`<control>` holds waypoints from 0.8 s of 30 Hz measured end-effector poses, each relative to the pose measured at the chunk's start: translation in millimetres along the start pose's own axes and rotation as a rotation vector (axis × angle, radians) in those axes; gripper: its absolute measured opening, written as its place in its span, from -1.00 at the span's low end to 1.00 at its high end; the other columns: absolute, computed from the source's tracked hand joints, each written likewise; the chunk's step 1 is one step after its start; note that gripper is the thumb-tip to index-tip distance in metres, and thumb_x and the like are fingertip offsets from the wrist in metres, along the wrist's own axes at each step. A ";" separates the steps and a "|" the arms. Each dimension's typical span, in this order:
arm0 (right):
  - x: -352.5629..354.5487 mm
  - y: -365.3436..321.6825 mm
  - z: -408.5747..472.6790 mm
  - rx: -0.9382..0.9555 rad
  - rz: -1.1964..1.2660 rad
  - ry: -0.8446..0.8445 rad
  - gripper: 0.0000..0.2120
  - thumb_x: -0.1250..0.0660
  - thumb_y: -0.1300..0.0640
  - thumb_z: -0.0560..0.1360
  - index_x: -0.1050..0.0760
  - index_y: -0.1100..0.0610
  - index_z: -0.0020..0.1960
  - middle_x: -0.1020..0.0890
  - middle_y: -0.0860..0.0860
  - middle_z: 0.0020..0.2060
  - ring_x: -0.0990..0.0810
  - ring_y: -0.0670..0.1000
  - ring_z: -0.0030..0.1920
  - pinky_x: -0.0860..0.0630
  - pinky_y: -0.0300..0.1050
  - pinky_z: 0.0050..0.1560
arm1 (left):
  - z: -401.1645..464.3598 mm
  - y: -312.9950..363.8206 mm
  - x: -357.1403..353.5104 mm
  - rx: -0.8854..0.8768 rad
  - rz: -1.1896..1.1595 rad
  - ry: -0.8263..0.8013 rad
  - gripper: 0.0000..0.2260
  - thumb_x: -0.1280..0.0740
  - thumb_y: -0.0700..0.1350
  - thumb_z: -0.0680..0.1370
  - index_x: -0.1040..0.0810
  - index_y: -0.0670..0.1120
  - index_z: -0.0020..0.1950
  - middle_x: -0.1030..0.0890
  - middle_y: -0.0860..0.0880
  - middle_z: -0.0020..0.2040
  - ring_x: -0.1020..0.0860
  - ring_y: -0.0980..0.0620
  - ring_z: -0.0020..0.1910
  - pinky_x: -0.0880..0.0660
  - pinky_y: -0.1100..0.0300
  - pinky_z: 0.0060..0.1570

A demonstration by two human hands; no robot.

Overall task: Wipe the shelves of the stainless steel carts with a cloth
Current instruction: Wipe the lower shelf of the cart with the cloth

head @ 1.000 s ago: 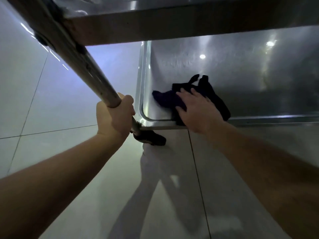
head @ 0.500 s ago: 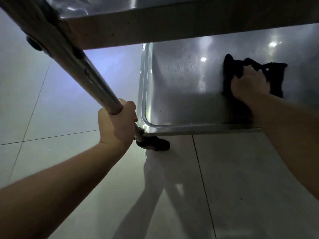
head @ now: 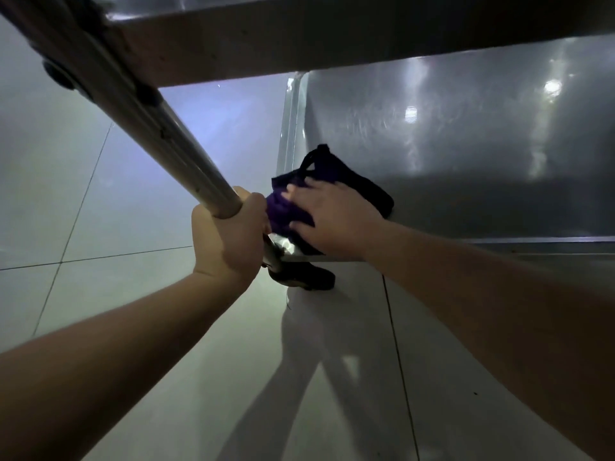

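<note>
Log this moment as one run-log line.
left hand grips cart post | right hand presses cloth | bottom shelf corner

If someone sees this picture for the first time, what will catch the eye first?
Probably the right hand in the middle, pressing a dark cloth flat onto the near left corner of the cart's bottom shelf. Just left of it, the left hand grips the cart's shiny leg, which runs diagonally from the top left. Bright light reflections shine on the shelf at the upper right.
</note>
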State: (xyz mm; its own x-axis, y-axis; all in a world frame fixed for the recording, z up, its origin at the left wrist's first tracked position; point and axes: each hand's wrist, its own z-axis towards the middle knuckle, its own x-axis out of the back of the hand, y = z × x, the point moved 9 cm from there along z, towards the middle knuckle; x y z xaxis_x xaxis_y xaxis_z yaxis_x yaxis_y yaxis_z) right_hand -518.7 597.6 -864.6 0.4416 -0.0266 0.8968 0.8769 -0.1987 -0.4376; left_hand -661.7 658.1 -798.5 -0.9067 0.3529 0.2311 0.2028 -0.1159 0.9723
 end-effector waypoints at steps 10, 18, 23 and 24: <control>63.7 151.9 -49.3 -0.436 -0.014 0.230 -0.46 -0.23 -0.16 0.63 -0.35 0.01 0.55 -0.39 0.05 0.55 -0.32 0.16 0.54 -0.25 0.18 0.55 | -1.3 -1.3 -2.6 0.012 0.020 -0.003 -0.76 -0.27 -0.14 0.38 -0.40 -0.04 -0.50 -0.44 -0.01 -0.51 -0.46 -0.03 -0.43 -0.45 0.19 -0.39; 82.3 185.4 -6.3 -0.711 -0.032 0.262 -0.43 -0.13 -0.14 0.65 -0.26 0.08 0.59 -0.27 0.06 0.60 -0.16 0.20 0.61 -0.11 0.32 0.55 | -1.4 -1.6 -1.8 -0.040 0.006 0.000 -0.78 -0.27 -0.15 0.41 -0.42 -0.19 -0.41 -0.42 -0.05 -0.50 -0.46 -0.01 -0.43 -0.45 0.18 -0.40; 64.4 131.0 66.2 -0.484 0.037 0.048 -0.34 -0.18 -0.19 0.62 -0.09 -0.10 0.66 -0.18 0.09 0.64 -0.09 0.15 0.64 -0.05 0.20 0.59 | 0.4 -1.2 -3.2 -0.055 0.012 -0.024 -0.78 -0.28 -0.10 0.39 -0.42 -0.11 -0.45 -0.41 -0.02 -0.51 -0.45 -0.01 -0.45 -0.45 0.11 -0.41; 58.2 119.3 76.4 -0.439 0.041 0.001 -0.32 -0.18 -0.20 0.63 -0.04 -0.12 0.67 -0.12 0.03 0.66 -0.04 0.11 0.65 -0.01 0.19 0.61 | 0.0 -2.4 -3.6 -0.040 0.003 -0.025 -0.78 -0.28 -0.10 0.39 -0.41 -0.09 -0.46 -0.40 -0.01 -0.51 -0.44 -0.01 -0.44 -0.44 0.10 -0.41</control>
State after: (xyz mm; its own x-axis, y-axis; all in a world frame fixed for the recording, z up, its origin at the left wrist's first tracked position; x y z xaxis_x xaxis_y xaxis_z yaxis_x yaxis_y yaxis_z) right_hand -373.9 647.2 -869.5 0.4741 -0.0443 0.8793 0.6945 -0.5950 -0.4045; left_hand -658.9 657.1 -801.6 -0.8965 0.3752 0.2357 0.1904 -0.1543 0.9695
